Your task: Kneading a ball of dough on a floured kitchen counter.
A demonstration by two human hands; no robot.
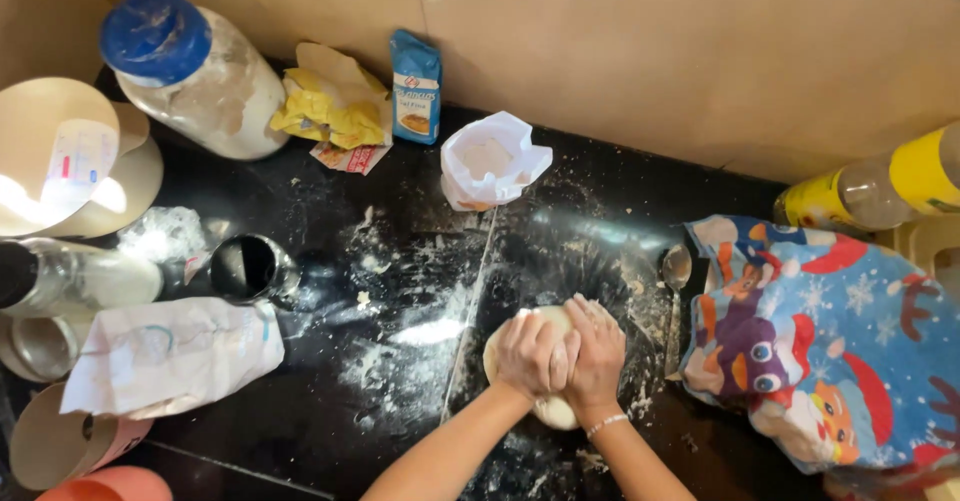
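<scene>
A pale lump of dough (pixel 548 411) lies on the black, flour-dusted counter (pixel 400 291). My left hand (pixel 533 353) and my right hand (pixel 597 349) press down on top of it side by side, fingers curled over the dough. A thin bracelet circles my right wrist. Most of the dough is hidden under my hands.
A white bag of flour (pixel 490 161) stands open behind the dough. At the back are a blue packet (pixel 416 86), yellow wrappers (pixel 330 106) and a big blue-lidded jar (pixel 195 71). A metal cup (pixel 250 268) and paper bag (pixel 170 356) lie left. A spoon (pixel 676 271) and patterned cloth (pixel 820 341) lie right.
</scene>
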